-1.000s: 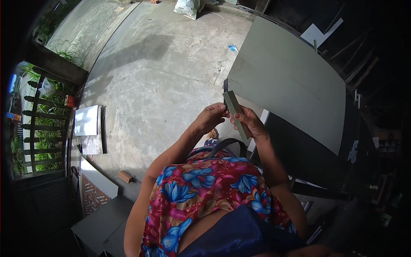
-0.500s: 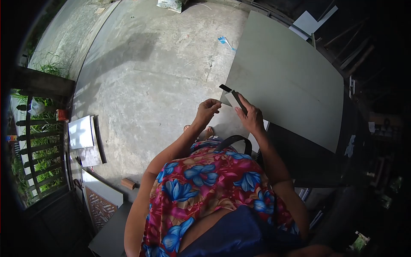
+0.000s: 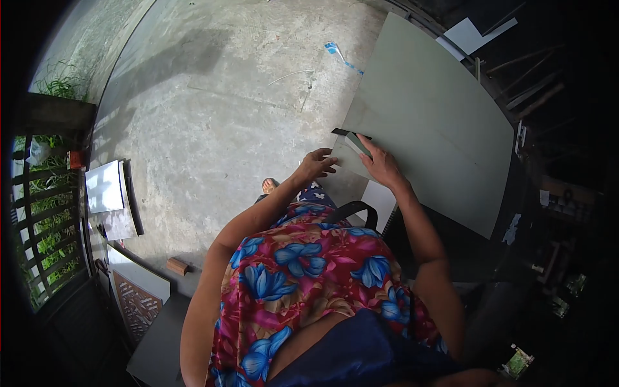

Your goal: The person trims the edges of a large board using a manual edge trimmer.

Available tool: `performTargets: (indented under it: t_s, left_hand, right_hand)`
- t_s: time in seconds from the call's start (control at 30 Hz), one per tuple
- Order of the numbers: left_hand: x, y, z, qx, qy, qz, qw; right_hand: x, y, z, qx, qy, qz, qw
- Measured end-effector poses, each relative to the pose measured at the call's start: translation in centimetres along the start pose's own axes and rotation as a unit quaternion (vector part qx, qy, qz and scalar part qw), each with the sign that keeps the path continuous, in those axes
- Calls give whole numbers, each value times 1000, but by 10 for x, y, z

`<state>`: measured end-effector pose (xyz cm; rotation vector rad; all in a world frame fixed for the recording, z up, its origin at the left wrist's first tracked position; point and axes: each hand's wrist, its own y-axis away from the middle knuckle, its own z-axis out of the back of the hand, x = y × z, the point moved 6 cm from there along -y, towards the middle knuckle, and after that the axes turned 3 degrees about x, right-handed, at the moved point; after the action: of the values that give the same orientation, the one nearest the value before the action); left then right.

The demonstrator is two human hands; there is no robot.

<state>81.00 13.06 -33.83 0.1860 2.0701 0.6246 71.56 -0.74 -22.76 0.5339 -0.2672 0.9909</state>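
Now holds the grey-green block [image 3: 357, 144], lowered from mid-air to the edge of the grey tabletop [image 3: 438, 116] beside the black strip [image 3: 342, 132], in a partly closed right hand [image 3: 384, 168], with the left hand [image 3: 316, 164] half-open, seemingly empty, nearby, leaving one-handed control.

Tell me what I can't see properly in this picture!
Head view, grey block: near end covered by the right hand.
Head view, left hand: too small to tell if its fingertips touch the grey-green board.
Head view, things at far right: lost in dark shadow.
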Motion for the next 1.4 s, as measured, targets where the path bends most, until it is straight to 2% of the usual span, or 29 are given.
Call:
performTargets:
  t_s: [0.07, 0.17, 0.27, 0.37, 0.47, 0.5, 0.63, 0.67, 0.73, 0.87, 0.97, 1.07, 1.17, 1.27, 1.4]
  left_hand:
    - [-5, -6, 0, 2, -6, 0, 1000]
    - [-4, -16, 1, 20, -9, 20, 1000]
    - [-1, -24, 3, 14, -26, 30, 999]
    - [-19, -17, 3, -52, 2, -59, 997]
    - [-45, -11, 8, -137, -4, -130, 982]
    - [-56, -8, 9, -139, -47, -115, 982]
    - [-71, -3, 1, -94, 13, -112, 989]
    - [-71, -3, -3, -62, 38, -80, 994]
    - [-68, -4, -10, 2, 88, -15, 996]
    - [-62, -8, -10, 19, 135, -27, 990]
    - [-67, -8, -7, 7, 132, -41, 990]
    - [-64, -11, -3, -29, 172, -41, 984]
    - [-53, -18, 6, -59, 200, -33, 978]
    - [-56, -18, 5, -93, 207, -34, 973]
    - [-65, -12, 2, -115, 156, -34, 980]
  right_hand:
    - [3, -10, 6, -12, -3, 62, 998]
    - [-4, -16, 14, 118, -147, -65, 980]
    - [-27, -28, 2, 107, -267, -21, 958]
    - [-22, -27, -2, 215, -444, -52, 868]
    - [-3, -24, 10, 287, -490, -66, 820]
    - [-5, -24, 8, 300, -496, -63, 813]
    - [-4, -31, 2, 336, -534, -36, 775]
    - [-2, -32, 2, 342, -547, -28, 763]
    - [0, -33, 2, 351, -539, -26, 765]
    - [-10, -38, -15, 382, -500, -8, 777]
    - [-14, -42, -15, 379, -388, -34, 839]
    - [-2, -49, -3, 240, -331, 31, 912]
    - [13, -46, 17, 121, -109, 6, 987]
    - [31, -41, 21, 31, -23, 7, 999]
    - [42, -40, 20, 24, -27, -10, 999]
